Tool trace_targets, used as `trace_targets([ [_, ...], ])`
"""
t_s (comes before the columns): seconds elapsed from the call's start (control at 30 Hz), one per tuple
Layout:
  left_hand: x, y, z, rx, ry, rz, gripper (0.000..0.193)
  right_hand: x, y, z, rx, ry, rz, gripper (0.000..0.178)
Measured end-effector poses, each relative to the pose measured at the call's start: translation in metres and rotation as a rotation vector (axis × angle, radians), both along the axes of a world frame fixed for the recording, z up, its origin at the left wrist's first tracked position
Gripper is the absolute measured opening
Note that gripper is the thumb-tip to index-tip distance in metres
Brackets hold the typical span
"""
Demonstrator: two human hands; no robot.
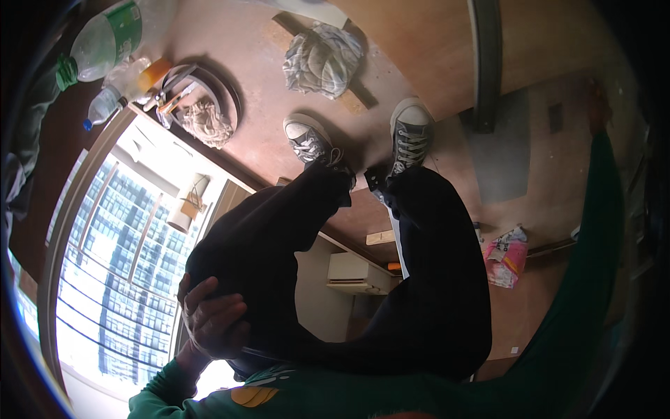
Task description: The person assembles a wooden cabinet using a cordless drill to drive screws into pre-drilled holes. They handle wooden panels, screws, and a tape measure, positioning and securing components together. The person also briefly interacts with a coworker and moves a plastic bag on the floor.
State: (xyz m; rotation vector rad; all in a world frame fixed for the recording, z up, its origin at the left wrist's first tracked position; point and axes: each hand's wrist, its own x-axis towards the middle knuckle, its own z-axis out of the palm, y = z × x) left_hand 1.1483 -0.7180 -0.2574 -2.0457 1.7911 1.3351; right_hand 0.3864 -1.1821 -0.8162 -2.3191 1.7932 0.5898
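Observation:
My left hand lies against my dark trouser leg near the knee, fingers a little bent and apart, holding nothing I can see. Far out at the right rim, my green-sleeved right arm stretches upward. My right hand at its end is dim and small, near a brown panel surface; its fingers cannot be made out. Between and beyond my feet, in dark canvas shoes, a crumpled grey-white cloth sits on a strip of wood.
At left, a round black tub holds a crumpled rag and tools. Plastic bottles lie beside it, above a bright barred window. A dark upright bar stands right of centre. Lower down are a white boxy unit and a pink bag.

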Motion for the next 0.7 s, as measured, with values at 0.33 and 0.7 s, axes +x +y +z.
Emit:
trace_targets([
  [0.33,0.024,-0.001,-0.01,0.006,0.213,0.075,0.028,-0.002,0.023,0.067,-0.064,0.288,0.222,0.05],
  [0.7,-0.006,0.035,0.055,-0.009,0.335,0.365,0.036,0.288,0.33,0.273,0.368,-1.305,-1.819,0.027],
])
